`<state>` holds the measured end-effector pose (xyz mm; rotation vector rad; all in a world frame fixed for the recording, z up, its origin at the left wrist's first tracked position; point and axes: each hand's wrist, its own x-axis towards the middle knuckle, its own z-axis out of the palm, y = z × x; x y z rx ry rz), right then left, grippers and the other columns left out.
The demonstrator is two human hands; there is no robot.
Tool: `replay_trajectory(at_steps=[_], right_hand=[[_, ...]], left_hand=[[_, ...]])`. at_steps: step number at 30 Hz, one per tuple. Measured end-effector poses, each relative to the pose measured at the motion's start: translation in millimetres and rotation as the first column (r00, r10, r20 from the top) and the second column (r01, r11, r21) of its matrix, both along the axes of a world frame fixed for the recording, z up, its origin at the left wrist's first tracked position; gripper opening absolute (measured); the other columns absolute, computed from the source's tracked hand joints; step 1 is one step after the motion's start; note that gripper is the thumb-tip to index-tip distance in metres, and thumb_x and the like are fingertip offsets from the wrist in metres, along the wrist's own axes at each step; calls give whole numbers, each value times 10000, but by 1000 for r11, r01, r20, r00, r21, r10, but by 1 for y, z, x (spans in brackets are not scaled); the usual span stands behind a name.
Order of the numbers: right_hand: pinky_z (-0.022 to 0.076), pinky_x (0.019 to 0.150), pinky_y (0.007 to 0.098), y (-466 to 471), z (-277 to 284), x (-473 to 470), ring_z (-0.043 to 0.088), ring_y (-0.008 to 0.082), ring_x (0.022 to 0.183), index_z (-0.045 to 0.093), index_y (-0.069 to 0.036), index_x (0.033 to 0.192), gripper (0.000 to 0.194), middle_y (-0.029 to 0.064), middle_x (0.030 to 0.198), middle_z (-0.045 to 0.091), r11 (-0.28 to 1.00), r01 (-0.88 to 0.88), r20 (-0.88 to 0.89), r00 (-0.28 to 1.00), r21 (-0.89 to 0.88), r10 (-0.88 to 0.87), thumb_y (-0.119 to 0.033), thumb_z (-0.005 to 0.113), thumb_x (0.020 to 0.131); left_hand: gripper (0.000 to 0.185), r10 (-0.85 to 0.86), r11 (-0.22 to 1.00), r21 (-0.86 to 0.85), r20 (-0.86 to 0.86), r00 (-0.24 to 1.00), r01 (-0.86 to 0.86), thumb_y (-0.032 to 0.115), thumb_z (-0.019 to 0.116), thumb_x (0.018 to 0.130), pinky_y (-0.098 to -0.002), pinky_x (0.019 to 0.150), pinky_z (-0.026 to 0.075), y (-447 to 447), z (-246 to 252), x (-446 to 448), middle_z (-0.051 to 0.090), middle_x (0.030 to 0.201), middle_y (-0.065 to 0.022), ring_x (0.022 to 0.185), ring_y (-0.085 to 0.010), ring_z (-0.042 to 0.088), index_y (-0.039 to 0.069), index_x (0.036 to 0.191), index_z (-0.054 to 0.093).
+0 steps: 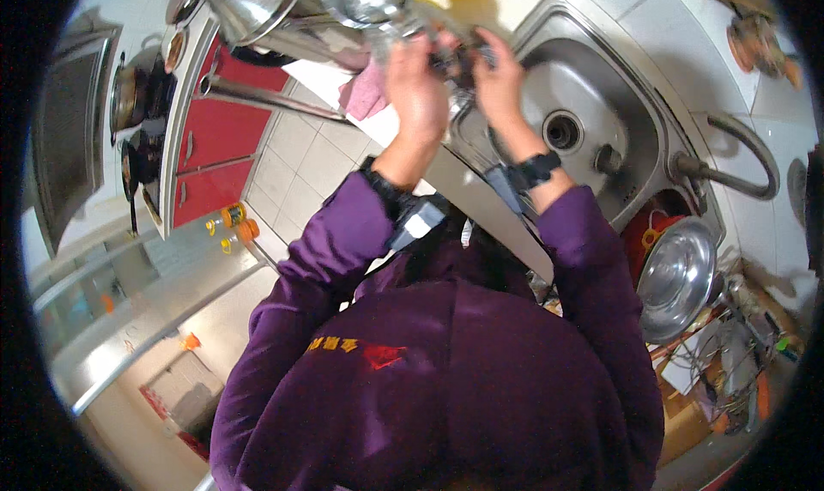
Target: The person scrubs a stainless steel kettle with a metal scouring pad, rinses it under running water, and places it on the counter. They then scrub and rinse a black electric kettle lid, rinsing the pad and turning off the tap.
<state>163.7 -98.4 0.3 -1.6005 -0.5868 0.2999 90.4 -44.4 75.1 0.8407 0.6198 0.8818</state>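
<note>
Near the top of the view, my left hand (417, 95) and my right hand (501, 82) are close together over the counter, beside the sink. Between them is a blurred dark and shiny object (457, 66), gripped by the fingers of both hands; its kind cannot be made out. A shiny metal or clear bowl-like thing (367, 0) lies just past my left fingertips. Against the left side of my left hand sits a pink cloth (365, 90). The stainless steel sink (599, 85) is to the right of my right hand, its drain (563, 131) visible.
A curved faucet (740, 162) stands at the sink's right edge. Below it are a metal basin (679, 282) and cluttered utensils (740, 369). A large steel pot (257, 5) stands at upper left, above red cabinets (219, 130). Two bottles (239, 224) stand lower left.
</note>
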Motion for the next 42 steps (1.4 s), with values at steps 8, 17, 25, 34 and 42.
replay_trajectory(at_steps=[8,17,25,34,42], right_hand=[[436,830,311,-62,37,28,563,205,922,576,-55,1094,397,85,1023,583,994,-108,161,981,-8,108,-129,720,731],[465,772,311,-7,57,66,593,228,876,632,-111,1079,418,108,1030,589,975,-130,359,914,-179,188,-193,742,684],[456,729,241,-32,52,11,575,127,790,502,16,1053,303,120,939,650,894,200,-489,872,402,25,-155,626,836],[408,888,293,24,48,10,551,202,1002,555,55,1101,329,144,1076,600,897,196,-265,960,396,-93,-158,586,853],[218,1055,429,37,37,-11,214,435,1289,306,92,1303,662,335,1380,176,963,87,181,974,255,-136,-140,612,764]], left_hand=[[229,-38,728,500,-654,756,469,151,572,876,-269,765,457,-10,-16,-35,652,920,-104,835,-138,584,-55,973,597],[508,164,656,738,-346,924,160,246,733,743,-324,867,409,81,-11,-34,571,1063,-119,989,-207,529,-10,1123,512],[505,-111,650,589,-551,827,480,279,736,738,-306,879,410,119,-6,1,613,1052,-99,989,-189,553,-19,1104,556],[371,267,566,793,-433,861,224,202,797,662,-295,733,479,74,8,-13,656,856,-68,774,-159,611,-9,914,624],[288,322,620,778,-371,871,102,69,710,739,-278,778,440,69,-8,-9,613,943,-75,831,-150,554,-36,970,574]])
